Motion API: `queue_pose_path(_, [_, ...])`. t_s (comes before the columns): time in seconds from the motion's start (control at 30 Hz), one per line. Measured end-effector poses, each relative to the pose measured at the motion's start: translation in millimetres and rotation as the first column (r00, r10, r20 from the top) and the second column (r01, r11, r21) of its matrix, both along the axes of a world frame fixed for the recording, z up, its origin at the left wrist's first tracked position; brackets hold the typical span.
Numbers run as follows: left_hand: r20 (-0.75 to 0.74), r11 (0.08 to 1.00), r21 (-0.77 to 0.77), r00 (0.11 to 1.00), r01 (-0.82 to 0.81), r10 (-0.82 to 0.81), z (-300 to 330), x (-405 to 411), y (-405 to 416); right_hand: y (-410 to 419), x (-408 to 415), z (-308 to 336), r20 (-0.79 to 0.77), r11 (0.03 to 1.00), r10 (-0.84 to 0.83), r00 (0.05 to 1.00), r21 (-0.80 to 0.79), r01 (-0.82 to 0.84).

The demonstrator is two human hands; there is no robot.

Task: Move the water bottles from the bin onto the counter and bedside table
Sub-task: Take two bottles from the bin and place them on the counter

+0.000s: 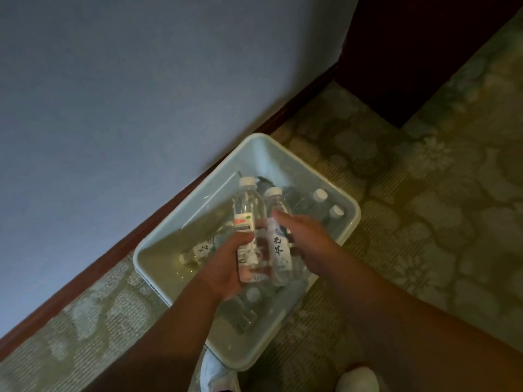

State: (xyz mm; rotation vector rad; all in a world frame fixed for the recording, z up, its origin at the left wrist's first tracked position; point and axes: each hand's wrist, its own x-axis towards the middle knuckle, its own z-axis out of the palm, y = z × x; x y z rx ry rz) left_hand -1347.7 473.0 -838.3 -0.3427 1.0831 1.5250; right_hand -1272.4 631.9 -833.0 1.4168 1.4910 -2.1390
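**Clear plastic bottles lifted from the floor bin**

Clear plastic, white-capped: two water bottles are held side by side above the pale bin [285,154], which sits on the patterned carpet [424,222] against the skirting of a grey-blue wall [127,94]. The left hand [226,267] wraps the lower body of the left bottle [249,219], its fingers curled round it. The right hand [305,241] lies against the right bottle [278,244], thumb up along its side; it appears to hold that bottle, though the far fingers are hidden behind it.

Both held bottles stand with their long axes running away from the person, caps pointing towards the wall corner and bases towards the wrists. More bottles remain in the bin: two capped ones [325,203] near its right wall, one lying flat [198,251] at the left, others blurred beneath the hands.

The step in hand looks like the pick-up. Next, by my reading, comes rising and carrying the pair to a desk or bedside table, neither of which shows here, then setting them upright. Several trips seem needed.
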Motion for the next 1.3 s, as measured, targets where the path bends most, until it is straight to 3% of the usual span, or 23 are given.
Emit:
queue_pose_path(0.13, [-0.024,0.998,0.062,0.999,-0.031,0.033,57,7,13,20,9,43,-0.066,0.99,-0.143,0.988,0.002,0.143])
queue_pose_path(0.23, [-0.067,0.987,0.149,0.995,-0.059,0.069,111,2,26,34,14,91,-0.099,0.969,-0.237,0.966,-0.093,0.228])
queue_pose_path(0.37, [-0.12,0.993,0.115,0.993,0.009,0.005,192,-18,52,55,24,166,-0.195,0.949,-0.294,0.936,-0.173,0.263])
queue_pose_path(0.53, [-0.331,0.977,0.071,0.929,0.2,-0.166,309,-15,100,79,23,271,-0.297,0.944,-0.327,0.897,-0.065,0.323])
queue_pose_path(0.6, [-0.428,0.978,0.073,0.891,0.198,-0.148,351,-11,117,91,22,320,-0.322,0.937,-0.336,0.885,-0.019,0.349])
queue_pose_path(0.77, [-0.468,0.927,0.213,0.865,0.307,-0.179,466,9,155,130,51,454,-0.505,0.907,-0.358,0.785,0.01,0.42])
queue_pose_path(0.9, [-0.531,0.842,0.288,0.808,0.456,-0.257,562,35,190,168,89,559,-0.63,0.908,-0.352,0.692,-0.05,0.416])
queue_pose_path(0.97, [-0.578,0.844,0.301,0.789,0.445,-0.21,607,50,210,184,107,612,-0.707,0.926,-0.321,0.63,-0.096,0.365])
queue_pose_path(1.13, [-0.779,0.877,0.234,0.621,0.419,-0.089,712,80,257,224,141,722,-0.813,0.934,-0.167,0.558,0.052,0.354])
queue_pose_path(1.3, [-0.809,0.748,0.309,0.575,0.587,-0.117,793,105,287,247,168,807,-0.881,0.847,-0.096,0.463,0.172,0.503])
